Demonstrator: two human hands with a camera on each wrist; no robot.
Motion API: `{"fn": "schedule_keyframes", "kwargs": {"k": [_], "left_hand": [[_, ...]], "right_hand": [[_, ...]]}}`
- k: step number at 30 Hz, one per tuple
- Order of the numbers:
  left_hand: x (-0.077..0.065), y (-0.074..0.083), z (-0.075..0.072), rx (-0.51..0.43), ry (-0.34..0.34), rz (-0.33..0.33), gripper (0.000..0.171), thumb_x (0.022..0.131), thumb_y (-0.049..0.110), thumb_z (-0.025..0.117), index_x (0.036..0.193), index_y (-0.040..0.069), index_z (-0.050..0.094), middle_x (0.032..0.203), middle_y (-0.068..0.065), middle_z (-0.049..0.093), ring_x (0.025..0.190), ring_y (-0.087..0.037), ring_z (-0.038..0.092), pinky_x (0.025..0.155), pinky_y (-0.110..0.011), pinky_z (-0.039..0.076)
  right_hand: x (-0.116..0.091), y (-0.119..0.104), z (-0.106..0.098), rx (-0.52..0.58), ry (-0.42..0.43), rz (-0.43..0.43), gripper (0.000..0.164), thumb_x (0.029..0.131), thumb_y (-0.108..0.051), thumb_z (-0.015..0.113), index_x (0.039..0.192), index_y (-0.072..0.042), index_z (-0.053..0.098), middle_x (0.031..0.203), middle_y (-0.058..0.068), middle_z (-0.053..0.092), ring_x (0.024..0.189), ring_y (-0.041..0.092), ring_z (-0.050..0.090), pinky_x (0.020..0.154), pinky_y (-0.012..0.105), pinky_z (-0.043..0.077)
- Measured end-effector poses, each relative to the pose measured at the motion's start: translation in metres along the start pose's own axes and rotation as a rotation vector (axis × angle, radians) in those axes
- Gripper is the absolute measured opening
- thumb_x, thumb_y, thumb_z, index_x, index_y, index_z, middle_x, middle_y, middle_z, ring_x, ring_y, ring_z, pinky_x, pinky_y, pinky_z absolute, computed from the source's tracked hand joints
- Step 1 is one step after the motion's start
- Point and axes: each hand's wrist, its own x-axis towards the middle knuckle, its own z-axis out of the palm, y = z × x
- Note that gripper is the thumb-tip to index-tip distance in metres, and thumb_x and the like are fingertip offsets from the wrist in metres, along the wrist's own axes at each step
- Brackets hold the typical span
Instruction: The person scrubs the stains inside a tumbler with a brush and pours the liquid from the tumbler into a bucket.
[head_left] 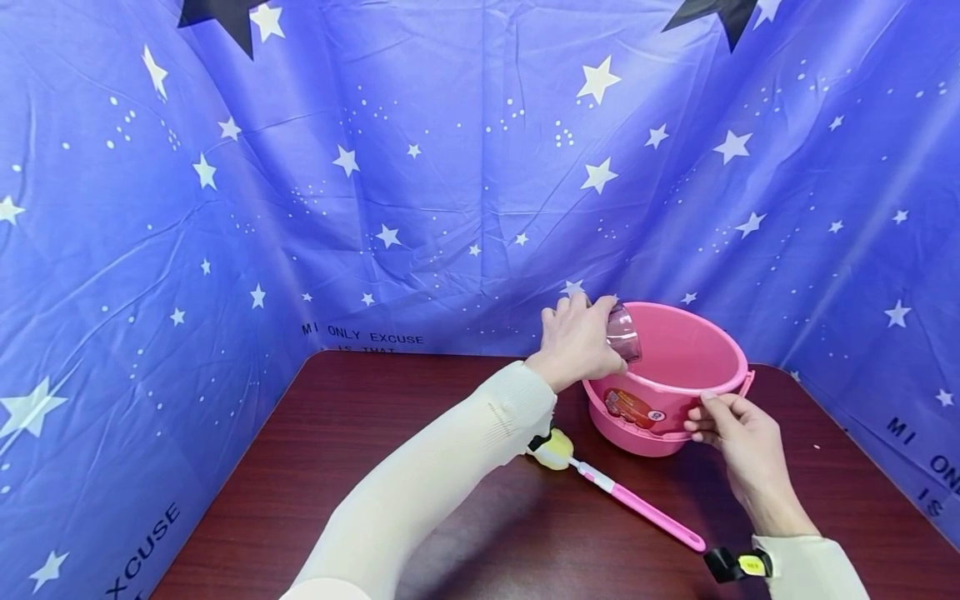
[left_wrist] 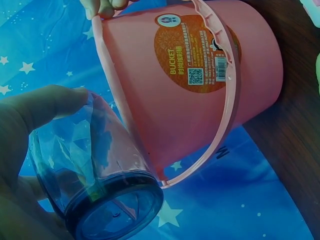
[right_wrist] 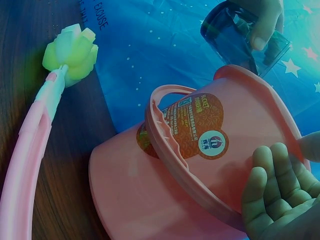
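A clear drinking glass (head_left: 623,333) is in my left hand (head_left: 579,337), gripped between thumb and fingers and tilted at the left rim of the pink bucket (head_left: 686,342). The thick base of the glass (left_wrist: 115,205) faces the camera in the left wrist view. My right hand (head_left: 738,433) pinches the bucket's near right rim, thumb over the edge and fingers along the outer wall. In the right wrist view, the bucket's handle (right_wrist: 167,145) hangs down across the label (right_wrist: 202,122). Whether anything is inside the bucket cannot be told.
A sponge brush with a yellow head (head_left: 555,450) and a pink handle (head_left: 656,515) lies in front of the bucket, partly under my left forearm. The dark red table (head_left: 315,467) is enclosed by blue star-patterned cloth (head_left: 450,183) at the back and sides.
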Motion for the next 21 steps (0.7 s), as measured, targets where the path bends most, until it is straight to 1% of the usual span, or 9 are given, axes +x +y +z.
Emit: {"fn": "schedule_keyframes", "kwargs": {"k": [4,10,21], "left_hand": [[0.0003,0.0008,-0.0008,0.002,0.001,0.000,0.093,0.060,0.055,0.083,0.140,0.032,0.043,0.113,0.003,0.048,0.099,-0.015,0.039,0.084,-0.034,0.031],[0.0012,0.0016,-0.0002,0.015,0.001,-0.002,0.093,0.059,0.055,0.083,0.139,0.033,0.043,0.114,0.002,0.047,0.099,-0.015,0.039,0.084,-0.034,0.031],[0.0025,0.0040,-0.0003,0.034,-0.010,-0.002,0.089,0.058,0.056,0.084,0.135,0.034,0.045,0.106,0.004,0.045,0.098,-0.015,0.039,0.082,-0.033,0.030]], "right_hand": [[-0.0011,-0.0014,0.0011,-0.025,0.005,0.000,0.015,0.095,-0.013,0.059,0.085,-0.003,0.063,0.071,0.004,0.068,0.064,0.010,0.066,0.057,0.023,0.054],[-0.0018,-0.0020,0.0014,-0.030,0.005,0.003,0.015,0.094,-0.014,0.060,0.085,-0.003,0.063,0.071,0.004,0.068,0.064,0.010,0.066,0.057,0.023,0.054],[-0.0017,-0.0010,0.0002,-0.015,0.005,0.003,0.016,0.094,-0.014,0.059,0.084,-0.002,0.062,0.071,0.004,0.068,0.063,0.010,0.066,0.056,0.023,0.054]]}}
